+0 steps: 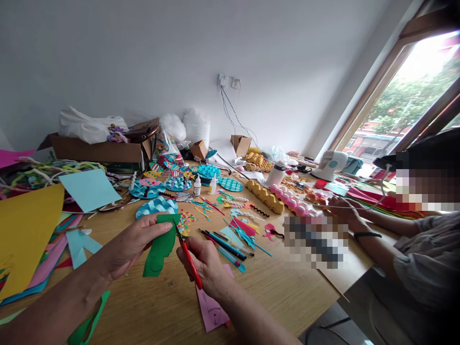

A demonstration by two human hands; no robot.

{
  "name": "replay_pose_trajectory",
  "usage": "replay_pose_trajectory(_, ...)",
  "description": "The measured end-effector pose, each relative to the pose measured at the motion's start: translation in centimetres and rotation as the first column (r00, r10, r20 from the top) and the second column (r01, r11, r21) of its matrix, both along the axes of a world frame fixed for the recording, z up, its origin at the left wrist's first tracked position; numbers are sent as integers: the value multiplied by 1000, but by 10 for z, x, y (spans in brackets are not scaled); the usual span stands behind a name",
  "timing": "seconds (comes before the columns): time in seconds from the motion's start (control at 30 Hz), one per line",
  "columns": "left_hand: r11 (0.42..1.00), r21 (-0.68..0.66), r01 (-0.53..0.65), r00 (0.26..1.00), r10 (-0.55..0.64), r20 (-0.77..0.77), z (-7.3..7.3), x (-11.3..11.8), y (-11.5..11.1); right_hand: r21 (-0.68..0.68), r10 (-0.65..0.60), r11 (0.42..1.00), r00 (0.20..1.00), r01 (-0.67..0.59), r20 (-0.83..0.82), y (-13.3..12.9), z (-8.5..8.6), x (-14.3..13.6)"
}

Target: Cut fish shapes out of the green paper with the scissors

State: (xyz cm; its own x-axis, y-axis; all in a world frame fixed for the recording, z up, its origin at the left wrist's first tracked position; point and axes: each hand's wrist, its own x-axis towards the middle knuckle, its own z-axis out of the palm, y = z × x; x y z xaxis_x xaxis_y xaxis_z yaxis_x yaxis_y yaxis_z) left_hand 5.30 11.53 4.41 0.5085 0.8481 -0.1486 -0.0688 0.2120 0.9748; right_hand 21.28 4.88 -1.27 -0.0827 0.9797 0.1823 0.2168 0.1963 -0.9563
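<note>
My left hand [142, 235] pinches a strip of green paper [157, 256] by its upper part; a faint outline is drawn on the paper and its right edge is cut in a wavy line. My right hand [203, 261] is closed around the red handles of a pair of scissors [189, 258]. The scissors' dark blades point up and left and meet the top right corner of the green paper. Below my right hand on the table lies a pink paper [212, 311] with a drawn shape, partly covered by my wrist.
Several pens [228, 247] lie right of my hands. Blue paper discs [157, 207], glue bottles [197, 186] and a yellow egg-carton strip [265, 195] stand farther back. Coloured sheets [27, 235] pile up at left. Another person's hands [345, 211] are at the right.
</note>
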Motion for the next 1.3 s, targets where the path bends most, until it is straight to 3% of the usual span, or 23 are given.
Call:
replay_pose_trajectory(0.83, 999, -15, 42, 999, -42, -35, -1, 5, -5, -7, 7, 1000, 997, -8, -78, 4, -5, -2)
replay_pose_trajectory(0.97, 995, -1, 99, 994, -99, -43, -1, 6, -5, -5, 0, 1000, 999, 0, -43, 3, -5, -1)
replay_pose_trajectory(1.13, 993, 2, 119, 992, -119, -30, 0, 3, -4, -53, -15, 999, 999, 12, -51, 3, -5, -1)
replay_pose_trajectory(1.3, 992, -6, 128, 988, -128, -84, 4, -2, 1, -175, 12, 983, 983, -45, -185, 6, -4, -2)
